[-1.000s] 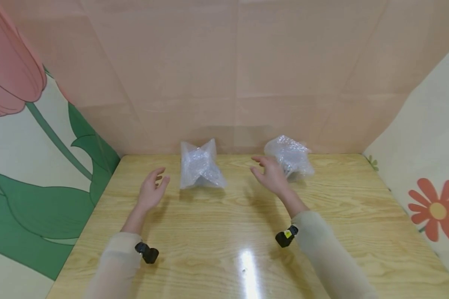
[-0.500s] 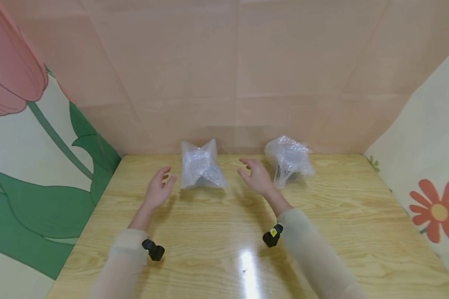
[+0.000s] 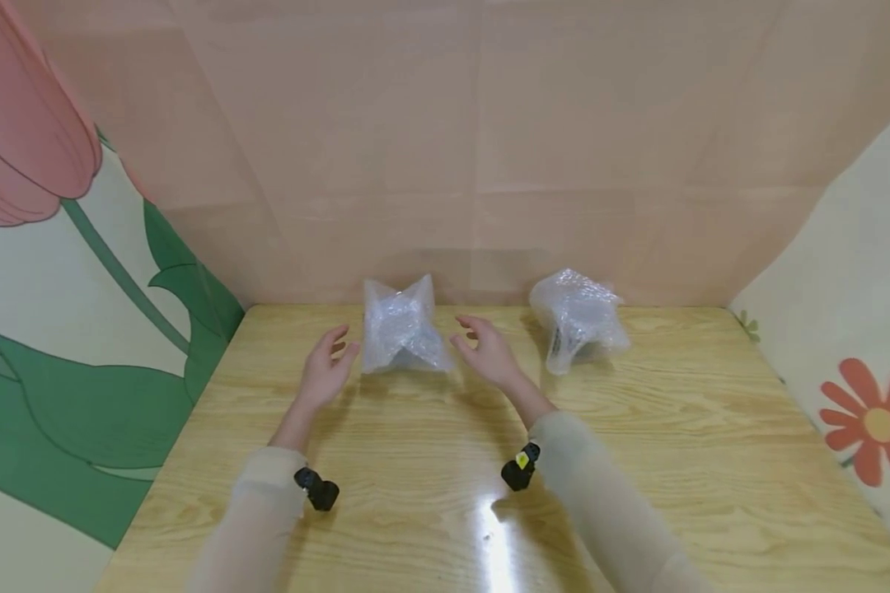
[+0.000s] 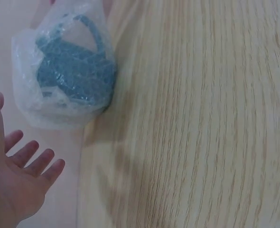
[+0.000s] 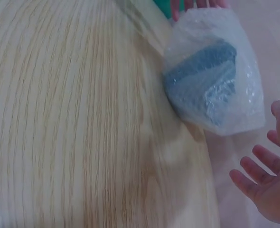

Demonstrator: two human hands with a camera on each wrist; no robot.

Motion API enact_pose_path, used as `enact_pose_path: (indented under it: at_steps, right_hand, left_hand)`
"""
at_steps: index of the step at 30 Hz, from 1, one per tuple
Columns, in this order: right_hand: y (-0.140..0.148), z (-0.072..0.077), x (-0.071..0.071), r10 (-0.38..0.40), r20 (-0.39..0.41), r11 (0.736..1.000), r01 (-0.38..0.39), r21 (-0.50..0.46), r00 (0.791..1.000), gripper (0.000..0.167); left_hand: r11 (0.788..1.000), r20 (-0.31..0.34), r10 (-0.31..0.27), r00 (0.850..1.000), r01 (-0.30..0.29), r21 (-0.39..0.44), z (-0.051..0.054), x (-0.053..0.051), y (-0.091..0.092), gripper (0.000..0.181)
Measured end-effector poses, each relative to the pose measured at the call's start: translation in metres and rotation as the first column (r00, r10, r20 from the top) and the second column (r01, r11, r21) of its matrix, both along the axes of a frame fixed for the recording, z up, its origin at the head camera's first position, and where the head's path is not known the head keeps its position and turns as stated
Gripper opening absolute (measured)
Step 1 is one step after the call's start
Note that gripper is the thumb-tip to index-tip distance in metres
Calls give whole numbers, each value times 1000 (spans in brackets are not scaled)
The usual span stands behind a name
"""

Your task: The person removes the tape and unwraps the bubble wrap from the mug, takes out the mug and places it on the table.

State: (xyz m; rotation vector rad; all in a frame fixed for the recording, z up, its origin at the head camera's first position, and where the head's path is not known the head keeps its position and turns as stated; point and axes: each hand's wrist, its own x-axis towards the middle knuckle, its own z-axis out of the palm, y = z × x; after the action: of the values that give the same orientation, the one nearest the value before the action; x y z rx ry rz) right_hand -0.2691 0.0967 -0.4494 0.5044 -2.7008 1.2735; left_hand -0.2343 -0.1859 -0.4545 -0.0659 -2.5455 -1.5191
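Two bubble-wrap bags stand at the back of the wooden table. Inside the left bag (image 3: 402,329), a blue thing with a looped handle (image 4: 76,71) shows through in the left wrist view; its kind is blurred by the wrap. My left hand (image 3: 325,375) hovers just left of this bag, fingers loosely bent, palm facing it. On its other side, my right hand (image 3: 491,357) faces it in the same way. Both hands look apart from the bag and hold nothing. The second bag (image 3: 582,317) sits farther right, behind my right hand, with its contents hard to make out.
A wooden tabletop (image 3: 415,461) spreads in front of the bags, with a bright reflection near the front. Behind them rises a pinkish cloth backdrop (image 3: 475,148). Flower-printed panels flank the table, a tulip (image 3: 30,132) left and a red flower (image 3: 881,424) right.
My right hand has moved left, away from the right bag and toward the left one. My left hand has shifted right and come closer to the left bag. Both bags stay in place.
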Motion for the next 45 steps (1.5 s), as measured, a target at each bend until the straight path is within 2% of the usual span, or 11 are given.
enact_pose_path:
  at_steps: [9, 14, 21, 27, 31, 39, 45]
  right_hand:
    - [-21, 4, -5, 49, 80, 998, -46, -39, 996, 48]
    - [-31, 7, -9, 46, 107, 998, -41, -54, 993, 48]
    - [-39, 6, -10, 43, 145, 995, -29, -93, 989, 45]
    - [-39, 1, -9, 60, 193, 991, -36, -127, 979, 46]
    - [-40, -2, -9, 62, 222, 987, -28, -155, 973, 47]
    - [-44, -4, -9, 48, 229, 985, -9, -171, 972, 46]
    - [-48, -2, -7, 28, 228, 978, 20, -207, 973, 45]
  left_hand:
    - [1000, 58, -21, 998, 19, 24, 4, -4, 7, 54]
    - [999, 97, -38, 995, 35, 39, 6, -5, 11, 58]
    - [996, 95, -66, 993, 61, 58, 1, -9, 15, 61]
    - [996, 113, -68, 991, 60, 69, 0, -10, 20, 61]
    - [992, 122, -75, 990, 61, 111, 0, -9, 23, 60]
    - [977, 121, -95, 988, 70, 200, -1, -10, 29, 55]
    - [975, 132, -79, 988, 49, 219, 0, -11, 30, 54]
